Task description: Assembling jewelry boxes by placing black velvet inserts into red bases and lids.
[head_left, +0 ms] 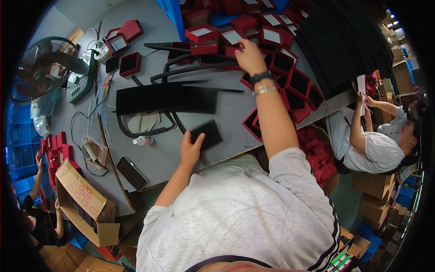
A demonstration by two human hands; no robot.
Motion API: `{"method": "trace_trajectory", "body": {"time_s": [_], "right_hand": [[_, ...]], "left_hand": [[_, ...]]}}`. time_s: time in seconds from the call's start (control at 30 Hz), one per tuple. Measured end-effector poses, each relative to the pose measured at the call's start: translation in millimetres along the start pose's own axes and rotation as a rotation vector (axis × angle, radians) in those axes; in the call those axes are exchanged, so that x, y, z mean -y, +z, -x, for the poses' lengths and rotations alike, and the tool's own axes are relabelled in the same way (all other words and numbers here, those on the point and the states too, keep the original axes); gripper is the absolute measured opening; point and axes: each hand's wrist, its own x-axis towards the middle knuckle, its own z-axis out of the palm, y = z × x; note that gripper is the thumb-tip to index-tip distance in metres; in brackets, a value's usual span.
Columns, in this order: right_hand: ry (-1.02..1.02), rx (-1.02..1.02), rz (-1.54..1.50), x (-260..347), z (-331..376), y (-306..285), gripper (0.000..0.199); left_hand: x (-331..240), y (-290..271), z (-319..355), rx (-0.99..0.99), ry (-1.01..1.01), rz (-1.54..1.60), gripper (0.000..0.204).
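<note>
My left hand point(190, 149) holds a flat black rectangular pad point(206, 134) at its near corner, just above the grey table's point(181, 158) front edge. My right arm stretches far across the table, and my right hand point(250, 56) rests on the heap of small red boxes point(272, 36), fingers curled over one of them; whether it grips the box I cannot tell. Several open red box trays with black lining point(297, 84) lie beside my right wrist. Long black foam strips and sheets point(163, 97) lie between the two hands.
A phone point(132, 173) and a small bottle point(143, 140) lie near the table's front left. A fan point(45, 63), cables and a power strip sit at far left. An open cardboard carton point(86, 204) stands low left. Other people work at left point(38, 213) and right point(376, 145).
</note>
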Motion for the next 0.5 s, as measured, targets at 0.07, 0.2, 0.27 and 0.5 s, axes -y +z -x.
{"method": "trace_trajectory", "body": {"time_s": [0.07,0.2,0.27,0.5], "right_hand": [[0.199,0.129,0.253,-28.4,-47.6,-3.5,0.033],[0.450,0.665,0.321,-56.1,-72.7,11.5,0.068],[0.397,0.705,0.351,-64.8,-72.2,26.8,0.085],[0.508,0.638,0.130,-60.9,-62.3,42.6,0.066]], "left_hand": [[6.1,-4.1,3.7,0.097,0.129,-0.349,0.034],[8.6,0.6,1.3,0.016,0.184,-0.433,0.036],[3.7,3.7,2.4,0.005,0.173,-0.395,0.037],[1.8,2.1,-0.8,-0.001,0.243,-0.464,0.039]]}}
